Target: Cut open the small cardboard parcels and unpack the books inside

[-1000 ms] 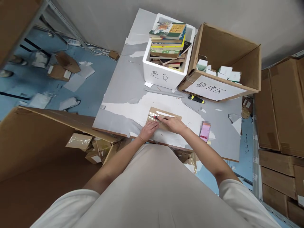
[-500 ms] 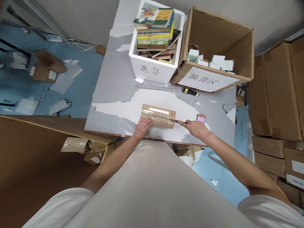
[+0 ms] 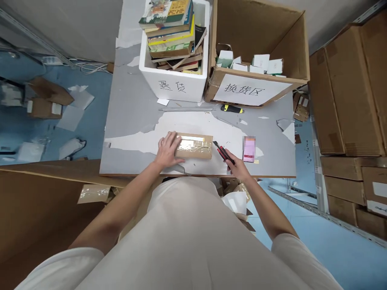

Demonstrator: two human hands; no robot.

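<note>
A small brown cardboard box (image 3: 196, 150), wrapped in shiny clear tape, lies flat on the table near its front edge. My left hand (image 3: 167, 150) grips the box's left end, with the fingers at its upper corner and the thumb along the near side. To the right of the box, my right hand (image 3: 238, 166) is closed around a red and black utility knife (image 3: 223, 152). The knife's tip points up and left, near the box's right end but apart from it. Beside that hand lies a phone (image 3: 249, 150) with a pink screen.
Behind stand a white foam box (image 3: 178, 86) piled with books and a large open carton (image 3: 260, 90) holding small white boxes. A black and yellow cutter (image 3: 232, 109) lies before them. Torn paper covers parts of the grey table (image 3: 127, 104). Cartons (image 3: 347, 92) are stacked at right.
The knife has moved off the box's right end and now angles up and left. My left hand has shifted to the box's left end. The head view has shifted.
</note>
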